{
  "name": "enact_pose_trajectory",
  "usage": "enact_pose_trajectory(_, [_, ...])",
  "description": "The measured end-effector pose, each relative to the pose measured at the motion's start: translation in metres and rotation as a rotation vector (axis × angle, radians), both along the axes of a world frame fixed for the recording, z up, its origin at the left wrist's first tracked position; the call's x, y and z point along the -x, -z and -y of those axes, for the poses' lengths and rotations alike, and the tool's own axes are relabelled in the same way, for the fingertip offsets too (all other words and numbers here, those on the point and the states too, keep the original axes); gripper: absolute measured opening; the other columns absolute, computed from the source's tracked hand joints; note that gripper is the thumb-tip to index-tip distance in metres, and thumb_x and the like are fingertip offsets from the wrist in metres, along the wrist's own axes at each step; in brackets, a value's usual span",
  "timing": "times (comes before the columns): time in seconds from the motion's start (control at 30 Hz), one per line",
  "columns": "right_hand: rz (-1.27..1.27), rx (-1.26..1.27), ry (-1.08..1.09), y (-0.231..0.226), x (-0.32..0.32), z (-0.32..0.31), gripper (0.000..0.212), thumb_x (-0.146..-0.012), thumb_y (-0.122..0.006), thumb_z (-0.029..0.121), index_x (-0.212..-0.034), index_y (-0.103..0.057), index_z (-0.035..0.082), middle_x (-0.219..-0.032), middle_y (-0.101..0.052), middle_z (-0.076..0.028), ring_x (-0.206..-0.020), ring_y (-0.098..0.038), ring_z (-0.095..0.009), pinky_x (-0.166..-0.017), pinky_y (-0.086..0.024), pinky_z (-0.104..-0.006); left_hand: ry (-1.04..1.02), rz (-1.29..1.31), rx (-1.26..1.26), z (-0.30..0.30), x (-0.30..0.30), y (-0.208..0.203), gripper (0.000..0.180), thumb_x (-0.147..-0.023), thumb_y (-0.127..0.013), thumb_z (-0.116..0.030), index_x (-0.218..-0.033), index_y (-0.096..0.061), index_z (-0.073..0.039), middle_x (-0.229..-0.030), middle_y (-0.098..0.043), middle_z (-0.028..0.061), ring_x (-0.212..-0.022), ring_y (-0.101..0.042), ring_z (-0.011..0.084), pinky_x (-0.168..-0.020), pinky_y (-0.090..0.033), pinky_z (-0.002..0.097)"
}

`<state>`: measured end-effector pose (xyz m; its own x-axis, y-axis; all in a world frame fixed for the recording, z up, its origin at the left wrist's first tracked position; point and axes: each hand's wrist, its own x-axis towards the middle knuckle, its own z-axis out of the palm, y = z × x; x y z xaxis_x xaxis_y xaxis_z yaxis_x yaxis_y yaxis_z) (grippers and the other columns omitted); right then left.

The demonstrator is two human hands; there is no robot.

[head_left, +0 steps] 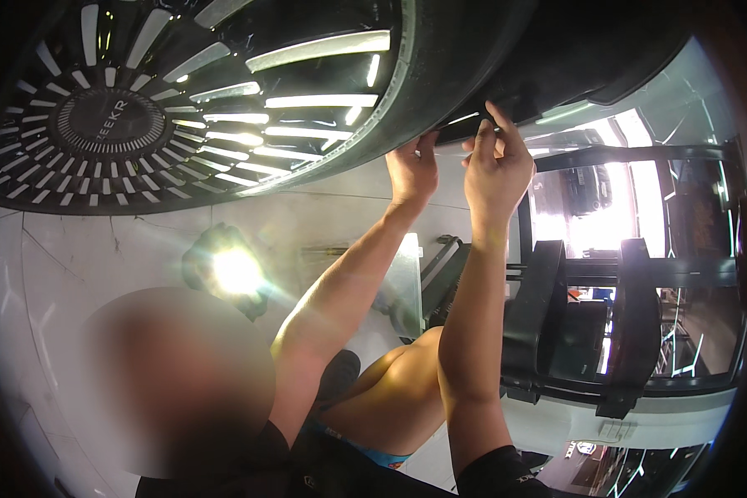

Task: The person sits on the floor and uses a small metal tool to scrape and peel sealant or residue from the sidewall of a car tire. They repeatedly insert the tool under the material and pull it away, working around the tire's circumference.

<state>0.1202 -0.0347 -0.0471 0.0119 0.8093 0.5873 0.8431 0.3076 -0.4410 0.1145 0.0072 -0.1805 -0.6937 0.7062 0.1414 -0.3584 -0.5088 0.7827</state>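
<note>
Both my arms reach up to the dark lower edge of a car body panel (548,79), just right of a wheel. My left hand (412,172) is closed at this edge, thumb and fingers bent around a dark trim strip (456,133); some fingertips are hidden. My right hand (498,170) is close beside it. Its index finger stretches up to the panel, apart from the thumb, while the other fingers are partly curled. A thin bright line runs along the strip between the hands. I cannot tell if the strip is loose or attached.
The wheel (112,120), with many pale slots and a dark tyre (440,58), fills the upper left. A bright lamp (236,271) shines over the pale floor (75,257). A bare knee (398,373) is below my arms. A dark frame with wide uprights (544,307) stands right.
</note>
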Motion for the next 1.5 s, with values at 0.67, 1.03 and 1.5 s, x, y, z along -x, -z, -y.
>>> enact_pose_trajectory(0.67, [0.18, 0.166, -0.119, 0.005, -0.016, 0.009, 0.053, -0.105, -0.057, 0.008, -0.157, -0.054, 0.008, -0.069, -0.067, -0.009, -0.056, -0.063, -0.015, -0.06, -0.052, -0.0289, 0.11, -0.081, 0.016, -0.001, 0.005, -0.001, 0.009, -0.094, -0.07, 0.0, -0.1, -0.077, 0.001, -0.088, -0.075, 0.0143, -0.079, -0.07, 0.025, -0.075, -0.054, 0.037])
enact_pose_trajectory(1.03, [0.307, 0.002, -0.05, 0.05, -0.047, 0.068, 0.044, -0.097, -0.062, 0.001, -0.14, -0.069, 0.008, -0.065, -0.063, -0.011, -0.052, -0.062, -0.024, -0.057, -0.05, -0.0348, 0.195, -0.123, -0.008, 0.011, 0.012, 0.005, 0.023, -0.1, -0.066, -0.003, -0.117, -0.081, -0.006, -0.1, -0.078, 0.0137, -0.091, -0.073, 0.0228, -0.085, -0.056, 0.0344])
enact_pose_trajectory(1.5, [0.35, 0.203, -0.015, 0.101, -0.063, 0.059, 0.046, -0.095, -0.063, 0.011, -0.139, -0.073, 0.017, -0.088, -0.076, -0.009, -0.077, -0.075, -0.028, -0.07, -0.057, -0.0412, 0.15, -0.382, -0.171, -0.003, 0.019, 0.039, 0.052, -0.099, -0.051, 0.012, -0.132, -0.078, -0.018, -0.107, -0.073, 0.0134, -0.091, -0.068, 0.025, -0.086, -0.056, 0.0349])
